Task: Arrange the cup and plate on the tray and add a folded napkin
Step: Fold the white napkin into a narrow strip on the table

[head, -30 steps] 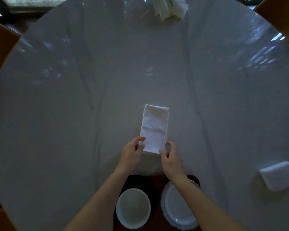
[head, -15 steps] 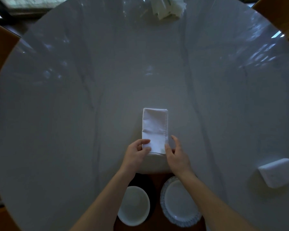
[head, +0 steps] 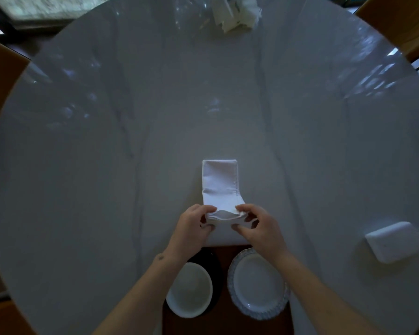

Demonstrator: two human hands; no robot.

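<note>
I observe the napkin [head: 220,187] lying as a narrow folded strip on the pale round table [head: 107,165], its far end flat and its near end raised off the surface. My left hand [head: 191,229] pinches the near left corner between thumb and fingers; my right hand [head: 259,227] pinches the near right corner in the same way. The layers at that lifted edge gape slightly and are not yet aligned.

The dark tray [head: 224,320] sits at the near table edge, just below my hands. The cup [head: 189,290] stands on its left part and the plate [head: 258,282] on its right, side by side, close but apparently not touching. I judge those two items placed; the napkin remains the outstanding item.

Assessment of the step in hand: a further fold, near end carried over to the far end. To do it well, I should keep both pinches level, gather all layers so none slips, bring the near edge squarely onto the far edge, then press the crease flat before lifting. A white box [head: 394,241] to the right and clutter [head: 235,13] at the far edge are well apart and pose no obstruction.
</note>
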